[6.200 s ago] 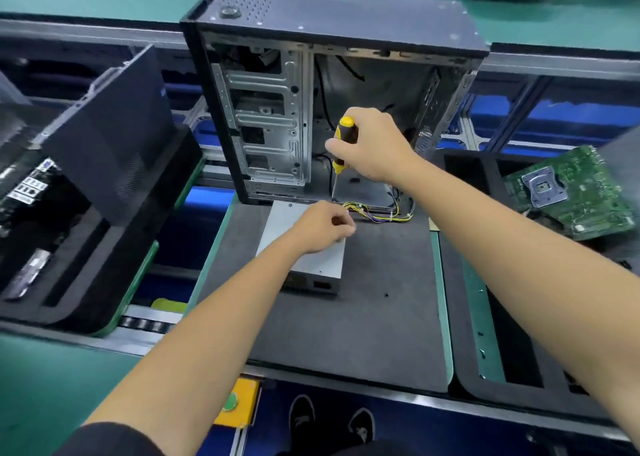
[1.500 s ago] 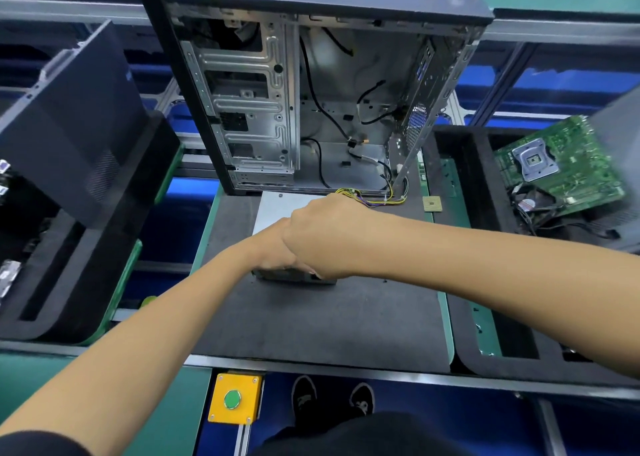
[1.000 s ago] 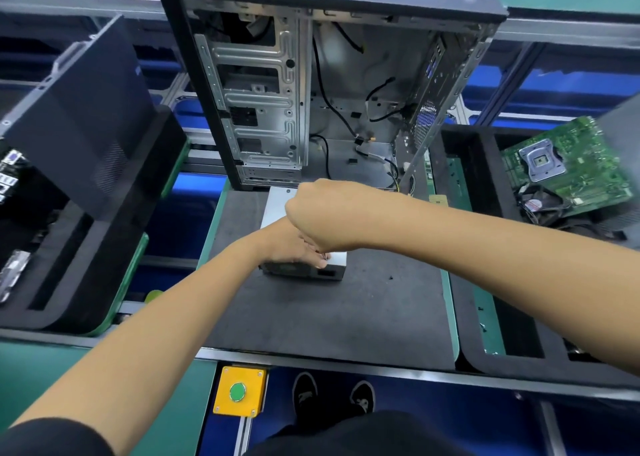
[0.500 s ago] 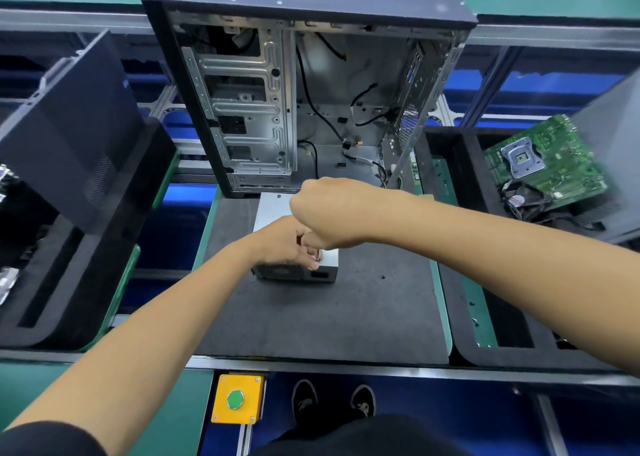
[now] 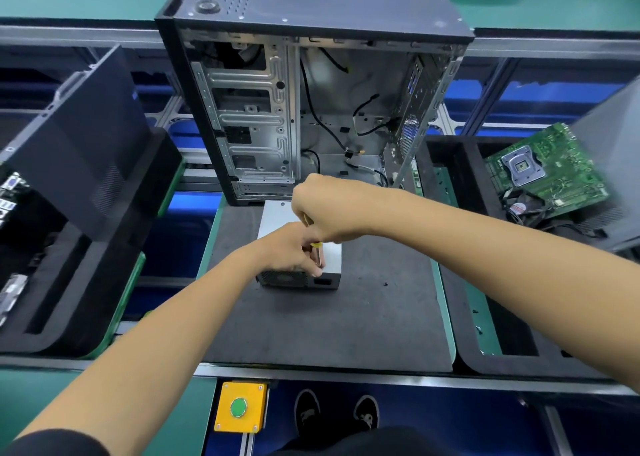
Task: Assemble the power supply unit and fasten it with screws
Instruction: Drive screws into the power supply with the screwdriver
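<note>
At the centre of the frame we see the power supply unit (image 5: 332, 258), a grey metal box lying flat on the dark foam mat (image 5: 329, 324), just in front of the open computer case (image 5: 311, 102) standing at upper centre. Our right hand (image 5: 329, 210) is fisted around a yellow-handled screwdriver (image 5: 316, 248), whose shaft points down at the unit's near top edge. Our left hand (image 5: 289, 248) rests on the unit, its fingertips pinching the shaft near the tip. We cannot make out a screw. A green motherboard (image 5: 547, 168) lies at the right of the frame, and a yellow box with a green button (image 5: 239, 407) sits at bottom centre.
</note>
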`<move>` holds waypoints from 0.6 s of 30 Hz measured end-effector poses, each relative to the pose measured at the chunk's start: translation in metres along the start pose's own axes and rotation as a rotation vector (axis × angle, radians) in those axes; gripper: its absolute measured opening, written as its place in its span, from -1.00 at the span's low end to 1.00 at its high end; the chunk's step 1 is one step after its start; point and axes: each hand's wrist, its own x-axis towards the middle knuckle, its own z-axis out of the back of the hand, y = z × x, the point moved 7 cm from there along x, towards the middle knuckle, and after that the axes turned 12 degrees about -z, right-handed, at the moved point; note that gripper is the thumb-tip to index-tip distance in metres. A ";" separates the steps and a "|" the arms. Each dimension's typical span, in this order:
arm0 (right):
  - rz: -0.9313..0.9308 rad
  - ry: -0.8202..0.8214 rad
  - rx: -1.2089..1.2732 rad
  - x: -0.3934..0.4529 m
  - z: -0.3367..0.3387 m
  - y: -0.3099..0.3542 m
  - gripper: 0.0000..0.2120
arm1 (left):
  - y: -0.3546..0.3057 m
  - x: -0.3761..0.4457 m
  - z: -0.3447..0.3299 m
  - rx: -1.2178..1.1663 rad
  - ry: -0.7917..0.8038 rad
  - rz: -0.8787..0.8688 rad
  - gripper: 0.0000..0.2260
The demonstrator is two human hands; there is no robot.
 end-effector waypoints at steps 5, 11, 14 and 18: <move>-0.050 -0.039 0.035 0.005 -0.001 -0.005 -0.80 | -0.002 0.001 0.002 -0.032 -0.007 0.009 -0.72; -0.084 -0.055 0.070 0.007 0.000 -0.010 -0.78 | -0.003 0.002 0.002 -0.032 -0.007 -0.028 -0.86; -0.087 -0.027 0.066 0.006 -0.003 -0.012 -0.79 | -0.004 0.003 0.003 0.000 0.009 -0.054 -0.87; -0.091 -0.026 0.078 0.004 -0.001 -0.014 -0.84 | -0.005 0.005 0.003 0.039 0.038 -0.093 -0.83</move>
